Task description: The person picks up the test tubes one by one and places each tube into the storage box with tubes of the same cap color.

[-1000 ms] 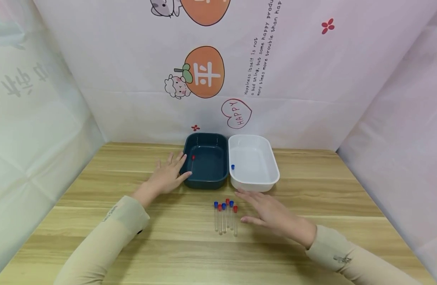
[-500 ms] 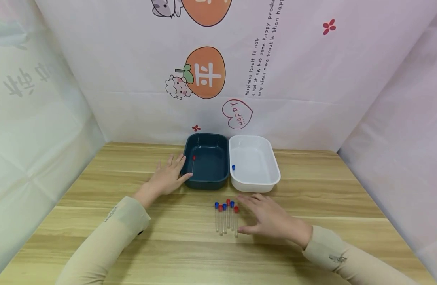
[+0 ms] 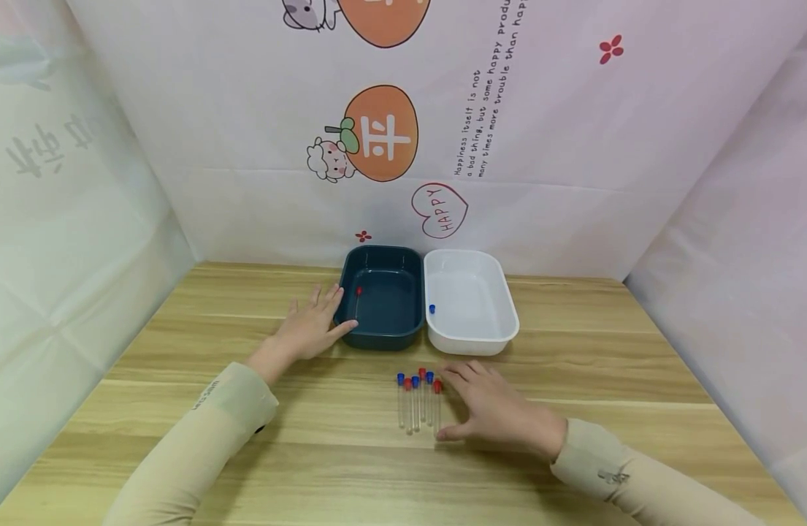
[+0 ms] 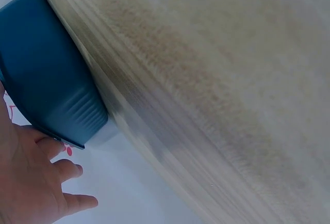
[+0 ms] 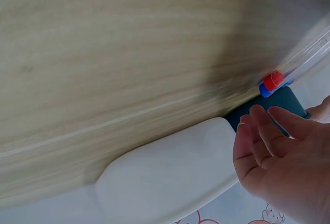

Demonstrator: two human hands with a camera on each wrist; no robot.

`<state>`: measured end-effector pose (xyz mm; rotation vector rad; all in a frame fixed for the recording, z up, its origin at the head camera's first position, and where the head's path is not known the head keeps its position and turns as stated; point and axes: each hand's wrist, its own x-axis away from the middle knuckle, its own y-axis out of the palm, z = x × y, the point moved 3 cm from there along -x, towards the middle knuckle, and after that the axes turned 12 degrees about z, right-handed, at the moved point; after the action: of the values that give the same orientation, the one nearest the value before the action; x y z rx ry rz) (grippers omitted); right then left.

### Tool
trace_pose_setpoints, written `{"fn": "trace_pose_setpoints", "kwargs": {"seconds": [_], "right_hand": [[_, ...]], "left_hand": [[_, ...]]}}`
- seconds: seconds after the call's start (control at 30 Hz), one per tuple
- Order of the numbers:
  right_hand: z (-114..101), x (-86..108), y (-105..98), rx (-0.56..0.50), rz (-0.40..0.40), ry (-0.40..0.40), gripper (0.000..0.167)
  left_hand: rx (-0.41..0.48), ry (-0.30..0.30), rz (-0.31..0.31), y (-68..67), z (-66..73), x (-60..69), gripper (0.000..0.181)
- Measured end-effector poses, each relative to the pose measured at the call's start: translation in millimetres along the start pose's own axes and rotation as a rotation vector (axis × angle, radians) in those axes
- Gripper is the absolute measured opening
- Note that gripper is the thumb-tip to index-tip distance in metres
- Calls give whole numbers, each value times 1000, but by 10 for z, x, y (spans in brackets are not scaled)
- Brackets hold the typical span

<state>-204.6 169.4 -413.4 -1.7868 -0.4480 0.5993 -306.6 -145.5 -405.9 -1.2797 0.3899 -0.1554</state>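
Observation:
Several clear test tubes [image 3: 415, 413] with red and blue caps lie side by side on the table. My right hand [image 3: 498, 409] hovers at their right, fingers bent; its thumb is by the lower end of the rightmost red-capped tube [image 3: 437, 402]. In the right wrist view the fingers look apart from the caps [image 5: 273, 81]. My left hand [image 3: 304, 329] rests with spread fingers on the left rim of the dark blue tray [image 3: 380, 341]. Inside that tray lies a red-capped tube [image 3: 359, 291]. The white tray [image 3: 472, 345] holds a blue-capped tube [image 3: 432, 309], its glass hard to see.
The two trays stand side by side at the back of the wooden table [image 3: 311, 467], near a white printed cloth [image 3: 541, 219]. Pale cloth also hangs at the left and right sides.
My right hand has shifted slightly left and toward the near side, its thumb now closer to the tubes' lower ends. My left hand has stayed on the dark tray's rim.

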Motion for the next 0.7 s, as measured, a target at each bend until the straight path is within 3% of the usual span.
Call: {"fn": "trace_pose_setpoints", "kwargs": {"seconds": [0.37,0.7], "right_hand": [[-1,-17,74,-2,-42,43,107],[-8,-8,104,19,-40,23,104]], "left_hand": [[17,2,10,5,6,-3,86],[24,-5,-5,5,1,0,87]]}}
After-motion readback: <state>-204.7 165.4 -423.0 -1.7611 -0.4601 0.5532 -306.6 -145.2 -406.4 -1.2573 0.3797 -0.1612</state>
